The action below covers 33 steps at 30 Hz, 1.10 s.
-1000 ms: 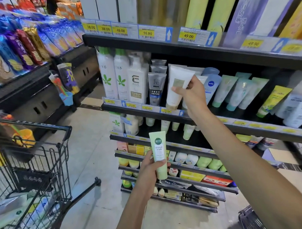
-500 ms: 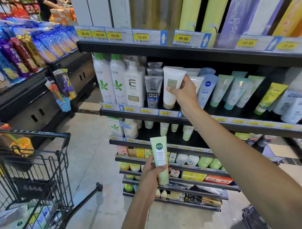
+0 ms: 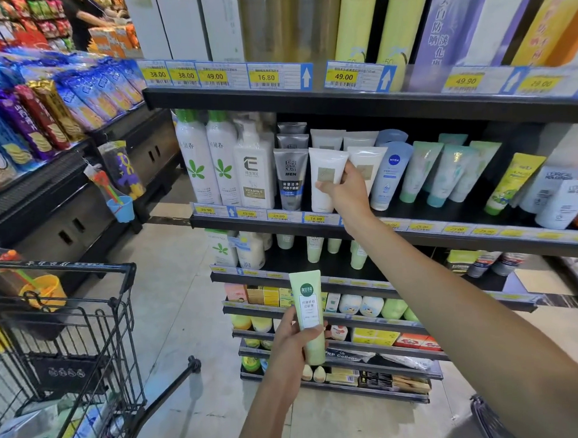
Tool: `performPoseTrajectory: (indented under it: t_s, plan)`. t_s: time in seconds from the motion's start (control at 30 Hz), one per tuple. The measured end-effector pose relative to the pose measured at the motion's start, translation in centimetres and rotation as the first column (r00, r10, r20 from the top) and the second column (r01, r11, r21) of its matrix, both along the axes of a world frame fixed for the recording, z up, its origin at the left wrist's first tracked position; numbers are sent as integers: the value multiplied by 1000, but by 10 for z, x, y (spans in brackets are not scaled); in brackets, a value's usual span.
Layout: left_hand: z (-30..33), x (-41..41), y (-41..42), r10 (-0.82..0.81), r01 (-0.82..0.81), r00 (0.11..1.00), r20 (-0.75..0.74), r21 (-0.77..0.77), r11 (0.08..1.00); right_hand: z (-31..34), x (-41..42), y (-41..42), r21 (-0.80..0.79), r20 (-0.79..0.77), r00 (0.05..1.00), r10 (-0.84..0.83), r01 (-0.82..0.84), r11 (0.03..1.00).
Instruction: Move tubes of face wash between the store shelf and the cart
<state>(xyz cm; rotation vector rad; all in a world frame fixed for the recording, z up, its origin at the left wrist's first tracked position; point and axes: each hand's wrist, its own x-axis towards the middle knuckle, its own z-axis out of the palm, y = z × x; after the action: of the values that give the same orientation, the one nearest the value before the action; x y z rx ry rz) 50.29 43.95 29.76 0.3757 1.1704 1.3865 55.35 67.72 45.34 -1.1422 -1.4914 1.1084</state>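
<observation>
At about one o'clock from the frame's centre, the right hand (image 3: pixel 347 190) reaches to the store shelf (image 3: pixel 412 235) and grips a white tube (image 3: pixel 325 171) standing cap-down in the front row, thumb across its face and fingers curled behind it. At six o'clock the left hand (image 3: pixel 293 344) is wrapped round the lower part of a pale green tube (image 3: pixel 308 308), held upright, cap down, in front of the lower shelves. The cart (image 3: pixel 98 327) stands at eight o'clock, well apart from both tubes.
</observation>
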Motion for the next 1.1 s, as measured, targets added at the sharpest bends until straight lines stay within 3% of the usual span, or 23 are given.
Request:
performPoseTrajectory:
  t_s: [0.23, 0.53, 0.7, 1.1]
  plan:
    - [4, 1, -4, -17, 18, 1000, -26, 17, 1000, -6, -5, -4, -47, 38, 998, -48, 50, 998]
    - [4, 1, -9, -35, 35, 999, -40, 12, 999, -17, -8, -16, 57, 312, 933, -181, 171, 984]
    - [1, 0, -10, -31, 32, 999, -41, 11, 999, -17, -9, -21, 116, 352, 914, -200, 170, 979]
    - [-5, 4, -9, -44, 43, 998, -39, -26, 999, -15, -9, -20, 84, 402, 900, -166, 144, 986]
